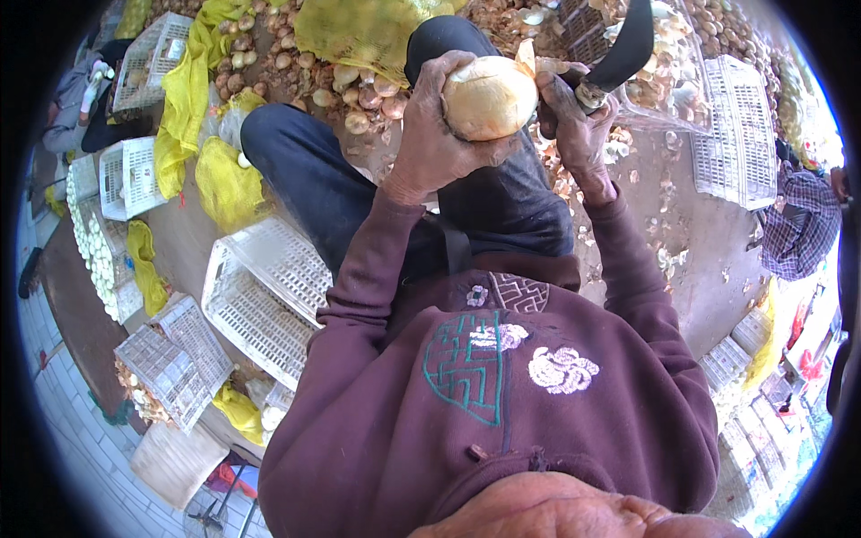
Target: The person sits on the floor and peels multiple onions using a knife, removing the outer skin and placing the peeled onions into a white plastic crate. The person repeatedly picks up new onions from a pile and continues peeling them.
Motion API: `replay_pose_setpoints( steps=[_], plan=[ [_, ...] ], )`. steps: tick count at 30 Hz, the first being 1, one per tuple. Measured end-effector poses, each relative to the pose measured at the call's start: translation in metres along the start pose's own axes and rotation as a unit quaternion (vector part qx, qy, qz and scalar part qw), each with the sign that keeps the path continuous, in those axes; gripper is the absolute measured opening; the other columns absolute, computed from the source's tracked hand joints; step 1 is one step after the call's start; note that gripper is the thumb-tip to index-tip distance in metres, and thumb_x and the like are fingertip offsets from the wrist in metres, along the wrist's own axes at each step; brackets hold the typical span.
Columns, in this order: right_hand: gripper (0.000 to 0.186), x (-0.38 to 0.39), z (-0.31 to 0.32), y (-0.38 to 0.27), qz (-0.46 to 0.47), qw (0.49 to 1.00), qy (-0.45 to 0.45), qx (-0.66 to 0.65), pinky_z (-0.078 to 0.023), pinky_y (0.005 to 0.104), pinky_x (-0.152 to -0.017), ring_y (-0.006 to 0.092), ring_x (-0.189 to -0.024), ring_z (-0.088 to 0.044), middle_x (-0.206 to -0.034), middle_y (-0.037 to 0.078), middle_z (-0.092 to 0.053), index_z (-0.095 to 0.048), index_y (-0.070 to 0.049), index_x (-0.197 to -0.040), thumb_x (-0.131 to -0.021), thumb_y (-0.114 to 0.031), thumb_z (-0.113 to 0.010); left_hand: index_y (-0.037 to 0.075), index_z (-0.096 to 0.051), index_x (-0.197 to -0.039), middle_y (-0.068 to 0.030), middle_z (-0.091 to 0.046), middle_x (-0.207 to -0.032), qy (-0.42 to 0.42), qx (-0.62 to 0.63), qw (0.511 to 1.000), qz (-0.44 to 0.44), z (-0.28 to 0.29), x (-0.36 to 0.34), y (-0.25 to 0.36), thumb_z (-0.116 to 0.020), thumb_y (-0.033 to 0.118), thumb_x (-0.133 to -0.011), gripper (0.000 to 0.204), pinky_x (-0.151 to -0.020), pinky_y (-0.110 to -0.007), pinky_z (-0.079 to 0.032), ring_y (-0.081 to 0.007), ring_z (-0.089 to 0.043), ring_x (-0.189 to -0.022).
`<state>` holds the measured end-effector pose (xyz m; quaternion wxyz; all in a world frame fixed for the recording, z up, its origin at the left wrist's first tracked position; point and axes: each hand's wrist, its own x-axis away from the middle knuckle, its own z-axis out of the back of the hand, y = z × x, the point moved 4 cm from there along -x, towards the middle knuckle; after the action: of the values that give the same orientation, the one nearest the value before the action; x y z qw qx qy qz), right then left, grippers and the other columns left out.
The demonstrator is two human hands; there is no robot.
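Observation:
In my left hand [421,134] sits a large pale onion [491,99], with my fingers wrapped round its left side and underside. A flap of papery skin [526,56] sticks up at its upper right. My right hand [581,125] is closed round the handle of a knife [628,49], whose dark curved blade points up and away from the onion. The right thumb is close against the onion's right side. Both hands are above my knees in dark trousers [502,202].
Loose onions [359,100] and shed skins cover the ground ahead, beside a yellow mesh bag [354,36]. A white crate [269,296] stands at my left, another crate [735,134] at the right. A person in a checked shirt [798,224] is at the far right, another person [76,108] at the far left.

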<state>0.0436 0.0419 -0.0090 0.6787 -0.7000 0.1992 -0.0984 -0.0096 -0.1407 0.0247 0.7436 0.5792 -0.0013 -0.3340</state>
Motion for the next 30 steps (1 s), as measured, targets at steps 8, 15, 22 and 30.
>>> replay_pose_setpoints(
  steps=[8,15,22,30],
  plan=[
    [0.011,-0.006,-0.019,0.001,-0.175,0.935,0.006,-0.307,-0.027,0.0172,-0.036,0.0019,-0.043,-0.040,-0.072,-0.001,-0.058,-0.060,-0.004,-0.088,-0.084,-0.014,-0.062,0.003,-0.034,-0.131,-0.0107,-0.046,-0.123,0.003,0.229,0.972,0.048,0.000,0.002,-0.015,-0.089,0.027,-0.052,0.100,-0.097,-0.034,-0.042,-0.0216,-0.049,-0.114],
    [0.015,-0.009,-0.025,-0.013,-0.154,0.964,-0.039,-0.215,-0.026,0.0195,-0.032,0.0046,-0.036,-0.037,-0.060,0.001,-0.054,-0.057,-0.003,-0.085,-0.080,-0.014,-0.065,0.002,-0.043,-0.126,-0.0098,-0.053,-0.113,-0.017,0.209,0.968,0.135,0.015,-0.001,-0.009,-0.088,0.033,-0.054,0.090,-0.095,-0.033,-0.042,-0.0200,-0.050,-0.111],
    [0.045,-0.023,0.019,-0.040,-0.160,0.941,-0.077,0.287,-0.037,0.0177,-0.042,0.0032,-0.049,-0.051,-0.066,-0.001,-0.063,-0.061,-0.005,-0.109,-0.079,-0.036,-0.072,0.001,-0.046,-0.119,-0.0128,-0.053,-0.110,0.079,-0.081,0.993,-0.020,0.034,-0.004,-0.003,-0.085,0.033,-0.052,0.084,-0.090,-0.036,-0.044,-0.0259,-0.055,-0.101],
    [0.023,0.029,0.013,-0.066,-0.117,0.883,-0.223,0.396,-0.038,0.0203,-0.052,0.0036,-0.058,-0.047,-0.067,-0.002,-0.056,-0.062,-0.004,-0.103,-0.084,-0.016,-0.069,0.001,-0.047,-0.117,-0.0129,-0.053,-0.107,0.125,-0.115,0.986,-0.002,0.031,0.001,-0.018,-0.085,0.035,-0.052,0.082,-0.088,-0.037,-0.045,-0.0264,-0.054,-0.098]
  ],
)
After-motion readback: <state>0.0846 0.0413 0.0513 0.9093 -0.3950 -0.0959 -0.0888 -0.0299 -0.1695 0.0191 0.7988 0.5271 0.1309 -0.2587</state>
